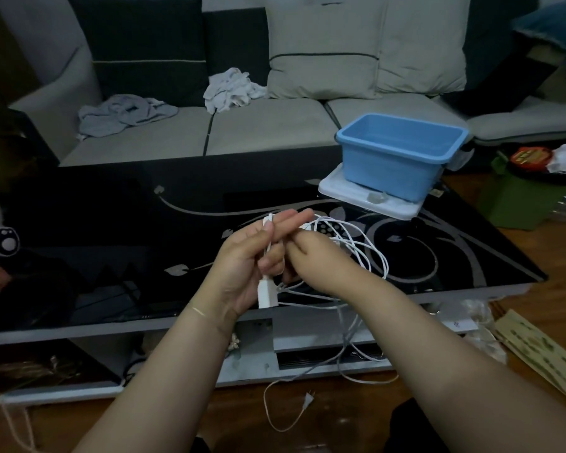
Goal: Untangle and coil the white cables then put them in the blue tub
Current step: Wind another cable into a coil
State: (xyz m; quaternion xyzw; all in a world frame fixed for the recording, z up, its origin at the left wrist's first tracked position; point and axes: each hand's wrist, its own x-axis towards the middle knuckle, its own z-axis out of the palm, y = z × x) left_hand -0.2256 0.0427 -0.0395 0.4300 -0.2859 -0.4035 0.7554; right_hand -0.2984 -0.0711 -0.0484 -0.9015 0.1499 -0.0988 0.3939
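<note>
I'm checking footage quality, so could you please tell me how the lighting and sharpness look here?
Head view: dim and bluish throughout; the glossy black table shows faint reflections; wide-angle bending at the edges; hands and white cables slightly soft, the blue tub clear.

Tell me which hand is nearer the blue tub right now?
Right. The right hand grips the white cables just below-left of the blue tub; the left hand sits farther left, holding a cable end.

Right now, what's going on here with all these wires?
A person is working on tangled white cables over a black glass table. The left hand grips a strand with a white plug dangling below it, and the right hand pinches the bundle. Loose cable trails to the floor. The blue tub on the table's far right corner appears empty so far.
</note>
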